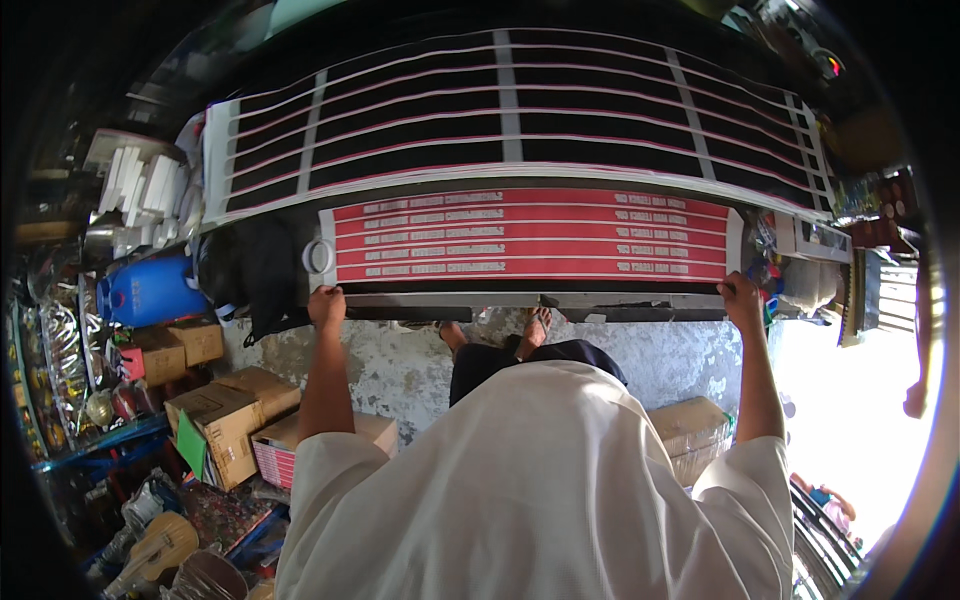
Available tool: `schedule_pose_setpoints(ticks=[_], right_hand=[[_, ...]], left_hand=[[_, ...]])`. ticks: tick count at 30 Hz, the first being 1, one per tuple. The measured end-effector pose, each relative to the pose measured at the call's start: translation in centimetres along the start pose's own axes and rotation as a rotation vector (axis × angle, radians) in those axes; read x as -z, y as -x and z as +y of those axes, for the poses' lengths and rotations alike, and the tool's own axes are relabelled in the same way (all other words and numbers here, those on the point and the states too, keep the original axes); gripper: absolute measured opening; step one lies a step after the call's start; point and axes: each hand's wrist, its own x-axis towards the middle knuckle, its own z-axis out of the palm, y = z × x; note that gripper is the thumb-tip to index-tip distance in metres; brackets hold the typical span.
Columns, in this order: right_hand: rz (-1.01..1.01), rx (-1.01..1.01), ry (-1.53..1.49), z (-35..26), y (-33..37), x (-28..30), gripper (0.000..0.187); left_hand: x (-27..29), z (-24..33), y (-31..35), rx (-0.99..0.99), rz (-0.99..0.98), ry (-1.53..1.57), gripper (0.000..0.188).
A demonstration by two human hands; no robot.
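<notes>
Red sheet [530, 240] spans between left hand [326, 303] and right hand [742, 297]

We are seeing two hands, left hand [326, 303] and right hand [742, 296], one red printed sheet [530, 240], one blue drum [150, 290] at left.

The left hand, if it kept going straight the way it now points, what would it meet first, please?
The left hand grips the near edge of the red sheet and points away from the person. It would probably slide over that sheet, near a white tape roll; depth is unclear.
</notes>
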Motion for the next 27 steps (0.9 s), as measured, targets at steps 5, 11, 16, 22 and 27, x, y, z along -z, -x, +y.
schedule_pose_setpoints(ticks=[5, 11, 16, 22, 27], right_hand=[[0.149, 0.049, -0.059, 3.0, -0.8, -2.9, 0.020], [0.140, -0.280, -0.258, 5.2, -1.5, -4.5, 0.032], [0.206, -0.325, -0.226, 5.7, -1.6, -5.3, 0.034], [0.252, -0.304, -0.296, 6.0, -1.2, -6.3, 0.032], [0.264, -0.292, -0.271, 6.0, -1.1, -6.5, 0.031]], left_hand=[[-0.5, -0.5, -0.2, -0.114, 0.077, -0.017, 0.028], [-0.5, -0.3, -0.3, -0.100, 0.058, 0.018, 0.023], [-0.2, -0.2, -0.4, -0.056, 0.024, -0.023, 0.023], [-0.2, 0.2, -0.1, -0.074, 0.048, 0.011, 0.023], [0.1, 0.1, 0.0, -0.140, 0.076, 0.048, 0.025]])
